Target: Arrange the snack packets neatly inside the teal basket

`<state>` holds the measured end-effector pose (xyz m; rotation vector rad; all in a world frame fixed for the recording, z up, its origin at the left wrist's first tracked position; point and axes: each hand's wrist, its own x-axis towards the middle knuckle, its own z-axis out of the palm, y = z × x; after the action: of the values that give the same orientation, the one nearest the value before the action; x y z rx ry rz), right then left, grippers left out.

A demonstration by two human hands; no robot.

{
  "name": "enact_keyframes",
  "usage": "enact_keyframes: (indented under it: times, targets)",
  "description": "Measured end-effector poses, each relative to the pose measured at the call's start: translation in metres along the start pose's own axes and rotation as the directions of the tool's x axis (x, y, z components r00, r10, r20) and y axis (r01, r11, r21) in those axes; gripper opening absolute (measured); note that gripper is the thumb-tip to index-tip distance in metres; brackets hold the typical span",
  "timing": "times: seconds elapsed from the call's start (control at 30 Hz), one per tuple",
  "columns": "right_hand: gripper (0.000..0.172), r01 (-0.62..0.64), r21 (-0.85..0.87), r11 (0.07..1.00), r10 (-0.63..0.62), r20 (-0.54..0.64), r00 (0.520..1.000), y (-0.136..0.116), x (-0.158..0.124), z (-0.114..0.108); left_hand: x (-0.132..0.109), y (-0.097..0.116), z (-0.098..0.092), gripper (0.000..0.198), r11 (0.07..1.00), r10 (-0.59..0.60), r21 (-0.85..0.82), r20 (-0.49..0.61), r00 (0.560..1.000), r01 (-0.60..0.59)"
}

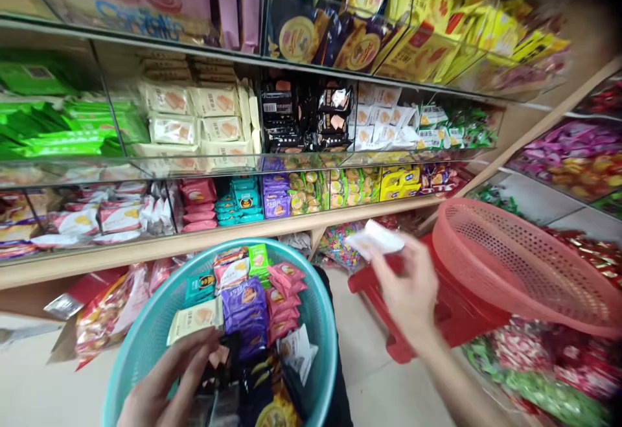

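Note:
My right hand pinches a small white snack packet, slightly blurred, in the air between the shelf and a red stool. A teal plastic basket stands in front of me. Over its near left side, the bent fingers of my left hand close on a black snack packet; my thumb is hard to make out. Around it in the basket lie purple packets, pink packets, a cream packet, a teal packet, a green packet and white packets.
Shelves with clear fronts hold sorted packaged snacks ahead. A pink perforated basket rests on the red stool at right. Bagged sweets lie beside it, and more bags are under the shelf at left.

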<state>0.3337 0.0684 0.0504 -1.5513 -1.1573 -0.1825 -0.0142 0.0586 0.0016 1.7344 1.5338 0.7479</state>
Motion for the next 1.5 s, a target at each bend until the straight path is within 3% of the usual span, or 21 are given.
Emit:
enact_keyframes:
  times: [0.03, 0.1, 0.17, 0.23, 0.33, 0.4, 0.6, 0.73, 0.8, 0.87, 1.03, 1.13, 1.27, 1.5]
  targets:
    - [0.035, -0.147, 0.052, 0.988, 0.143, 0.085, 0.986, -0.005, -0.028, 0.004, 0.007, 0.008, 0.003, 0.032, 0.998, 0.056, -0.006, 0.032, 0.998, -0.056]
    - [0.028, -0.347, 0.124, 0.93, 0.307, 0.262, 0.915, -0.014, -0.073, 0.011, 0.019, 0.03, 0.011, 0.033, 0.987, 0.154, -0.044, 0.042, 0.987, -0.152]
    - [0.025, -0.433, 0.134, 0.891, 0.37, 0.338, 0.865, -0.021, -0.098, 0.017, 0.028, 0.055, 0.022, 0.034, 0.973, 0.223, -0.079, 0.115, 0.968, -0.215]
    - [0.022, -0.452, 0.125, 0.883, 0.369, 0.412, 0.833, -0.027, -0.108, 0.019, 0.034, 0.075, 0.033, 0.039, 0.947, 0.321, -0.106, 0.227, 0.92, -0.304]
    - [0.021, -0.415, 0.089, 0.905, 0.323, 0.49, 0.81, -0.032, -0.11, 0.019, 0.039, 0.093, 0.05, 0.055, 0.898, 0.439, -0.155, 0.359, 0.824, -0.412]
    - [0.022, -0.351, 0.049, 0.935, 0.283, 0.492, 0.823, -0.034, -0.111, 0.019, 0.041, 0.095, 0.06, 0.06, 0.897, 0.441, -0.195, 0.392, 0.807, -0.396]
    - [0.024, -0.094, -0.058, 0.994, 0.11, 0.459, 0.882, -0.028, -0.125, 0.028, 0.048, 0.082, 0.092, 0.054, 0.916, 0.337, -0.331, 0.324, 0.884, -0.227]
    - [0.025, 0.018, -0.125, 0.992, 0.048, 0.509, 0.859, -0.028, -0.132, 0.032, 0.053, 0.069, 0.106, 0.042, 0.93, 0.27, -0.33, 0.314, 0.91, -0.162]
    - [0.027, 0.049, -0.151, 0.987, 0.048, 0.574, 0.818, -0.029, -0.131, 0.03, 0.055, 0.061, 0.107, 0.039, 0.927, 0.261, -0.344, 0.311, 0.914, -0.147]
    - [0.04, 0.089, -0.175, 0.98, 0.05, 0.661, 0.749, -0.028, -0.127, 0.027, 0.056, 0.054, 0.104, 0.037, 0.914, 0.278, -0.375, 0.291, 0.916, -0.158]
    - [0.085, 0.232, -0.216, 0.949, 0.085, 0.878, 0.47, -0.019, -0.123, 0.024, 0.057, 0.04, 0.091, 0.043, 0.895, 0.323, -0.399, 0.273, 0.906, -0.199]
    - [0.095, 0.244, -0.234, 0.941, 0.136, 0.923, 0.361, -0.015, -0.129, 0.032, 0.056, 0.035, 0.087, 0.046, 0.902, 0.347, -0.355, 0.262, 0.9, -0.245]
    - [0.095, 0.241, -0.265, 0.934, 0.186, 0.934, 0.304, -0.015, -0.137, 0.041, 0.054, 0.034, 0.087, 0.044, 0.912, 0.353, -0.311, 0.27, 0.896, -0.266]
    - [0.073, 0.301, -0.322, 0.898, 0.229, 0.925, 0.305, -0.025, -0.137, 0.037, 0.052, 0.032, 0.086, 0.043, 0.92, 0.337, -0.305, 0.295, 0.894, -0.246]
